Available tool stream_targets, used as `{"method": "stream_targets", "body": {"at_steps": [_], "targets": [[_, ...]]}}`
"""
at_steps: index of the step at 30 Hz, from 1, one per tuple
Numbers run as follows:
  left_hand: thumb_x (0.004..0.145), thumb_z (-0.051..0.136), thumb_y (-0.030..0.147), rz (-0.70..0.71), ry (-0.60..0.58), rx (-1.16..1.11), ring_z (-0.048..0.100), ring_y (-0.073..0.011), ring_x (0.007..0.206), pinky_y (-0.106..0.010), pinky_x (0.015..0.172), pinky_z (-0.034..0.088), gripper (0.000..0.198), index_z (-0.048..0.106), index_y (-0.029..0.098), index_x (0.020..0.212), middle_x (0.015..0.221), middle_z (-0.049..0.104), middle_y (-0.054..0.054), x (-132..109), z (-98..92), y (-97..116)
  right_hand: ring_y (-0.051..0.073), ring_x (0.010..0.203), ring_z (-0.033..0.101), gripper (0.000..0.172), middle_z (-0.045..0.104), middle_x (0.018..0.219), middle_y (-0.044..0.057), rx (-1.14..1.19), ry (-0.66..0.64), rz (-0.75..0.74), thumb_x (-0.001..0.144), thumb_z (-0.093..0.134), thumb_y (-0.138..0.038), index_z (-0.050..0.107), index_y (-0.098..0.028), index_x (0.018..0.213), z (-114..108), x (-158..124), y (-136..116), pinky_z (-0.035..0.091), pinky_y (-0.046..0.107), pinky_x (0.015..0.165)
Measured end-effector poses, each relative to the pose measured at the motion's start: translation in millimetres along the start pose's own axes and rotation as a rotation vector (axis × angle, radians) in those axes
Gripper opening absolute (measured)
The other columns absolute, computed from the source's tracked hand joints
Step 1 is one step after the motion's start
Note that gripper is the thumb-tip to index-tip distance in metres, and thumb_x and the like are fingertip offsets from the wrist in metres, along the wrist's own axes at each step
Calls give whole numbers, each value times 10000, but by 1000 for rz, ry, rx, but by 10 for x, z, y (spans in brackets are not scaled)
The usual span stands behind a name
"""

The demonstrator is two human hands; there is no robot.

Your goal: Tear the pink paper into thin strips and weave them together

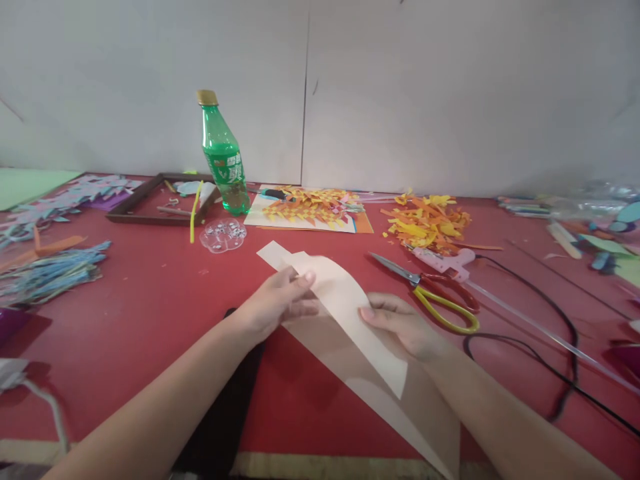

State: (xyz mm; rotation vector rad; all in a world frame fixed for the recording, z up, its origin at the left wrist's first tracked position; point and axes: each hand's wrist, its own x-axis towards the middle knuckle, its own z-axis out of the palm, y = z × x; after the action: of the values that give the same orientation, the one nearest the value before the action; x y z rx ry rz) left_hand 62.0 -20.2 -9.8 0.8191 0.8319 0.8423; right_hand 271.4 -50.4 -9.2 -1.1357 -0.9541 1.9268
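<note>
A cream sheet of paper [345, 287] curves between my two hands, above the red table. My left hand [280, 300] pinches its upper left edge between thumb and fingers. On the right edge, the thumb of my right hand [400, 323] presses on top with the fingers curled beneath. More of the pale paper [340, 353] stretches below in shadow, down to the table's front edge; whether it is one sheet or two I cannot tell. To the right of my right hand lie scissors [425, 290] with one red and one yellow handle, blades pointing up and left.
A green bottle [225, 167] stands at the back beside a dark frame [135, 207] and a clear bead case [223, 236]. Yellow-orange paper strips [430, 223] are piled behind a pink glue gun [447, 262], whose black cord [555, 307] loops at right. Blue strips [55, 270] lie left.
</note>
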Motion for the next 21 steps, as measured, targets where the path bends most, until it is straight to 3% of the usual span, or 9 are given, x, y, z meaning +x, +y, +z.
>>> {"method": "stream_targets", "body": {"at_steps": [4,7,9,11,14,16,21], "targets": [[704,739,302,213,357,-254,624,-130,583,-249,588,518,237,596,148,812,679,650,-11,114,-69,7,92,471,540,313,611,564,-27,-107,-11,134,593,803,-409,635,-148,637,49,-22,-76,373,202,456],[662,752,238,328,529,-298,615,-111,592,-219,566,511,210,602,148,778,705,650,2,136,-123,23,76,469,495,312,565,557,-49,-263,21,144,656,753,-430,605,-156,645,18,-19,-121,334,194,447],[662,752,252,387,557,-275,615,-101,642,-218,599,523,217,621,159,808,777,651,4,121,-142,37,86,520,512,298,583,615,-39,-414,36,85,726,693,-452,626,-162,714,-57,3,-153,349,199,481],[663,751,272,432,567,-232,594,-83,640,-197,583,513,217,625,168,806,800,633,14,99,-144,51,109,606,552,294,617,702,-16,-570,87,-66,760,660,-461,637,-169,774,-169,50,-185,380,209,532],[644,757,272,429,594,-153,578,-78,636,-164,520,476,241,616,172,813,811,619,13,82,-133,62,175,807,613,335,674,904,41,-624,419,-357,707,707,-431,615,-189,920,-357,133,-233,446,260,676],[645,747,281,377,594,-65,595,-97,662,-166,501,468,260,604,175,835,824,627,1,87,-129,55,198,792,629,373,698,878,59,-667,531,-356,701,702,-432,607,-190,968,-471,154,-273,453,291,680],[717,655,305,303,465,314,618,-129,632,-179,465,444,187,521,185,767,709,609,10,68,-133,-1,246,767,651,322,722,811,83,-916,660,-310,725,653,-447,658,-183,909,-727,50,-413,448,338,669]]}}
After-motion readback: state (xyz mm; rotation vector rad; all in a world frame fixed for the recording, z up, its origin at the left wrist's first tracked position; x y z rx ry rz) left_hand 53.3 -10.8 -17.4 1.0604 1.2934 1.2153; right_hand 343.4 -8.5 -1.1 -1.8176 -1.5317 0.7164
